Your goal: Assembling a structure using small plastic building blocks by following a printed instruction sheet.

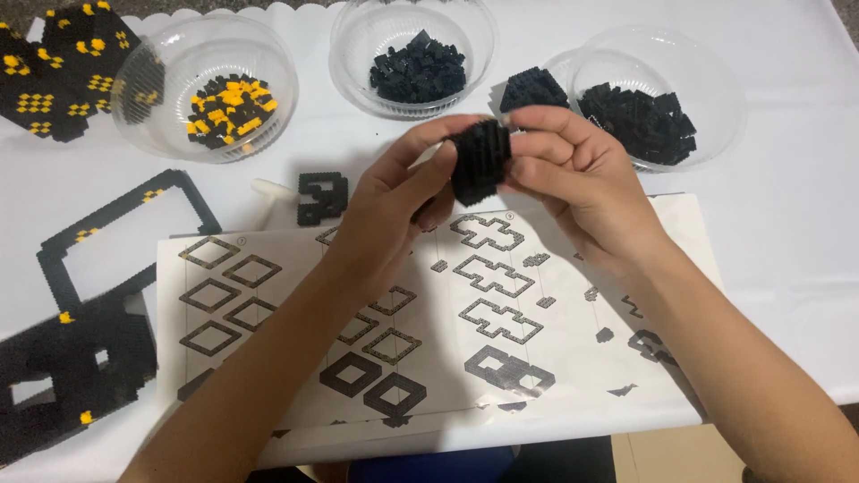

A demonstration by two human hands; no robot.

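Printed instruction sheet (501, 295) is overhung by both hands, left hand (394, 210) and right hand (573, 179), by which a black brick block (480, 161) is pinched.

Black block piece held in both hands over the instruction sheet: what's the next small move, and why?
Probably lower the black block piece toward the instruction sheet to compare it with the printed diagrams. Both the left hand and right hand pinch it above the sheet, away from the diagrams.

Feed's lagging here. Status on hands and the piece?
Both hands, left and right, pinch black block piece above instruction sheet. Bowls behind. Nothing in the way.
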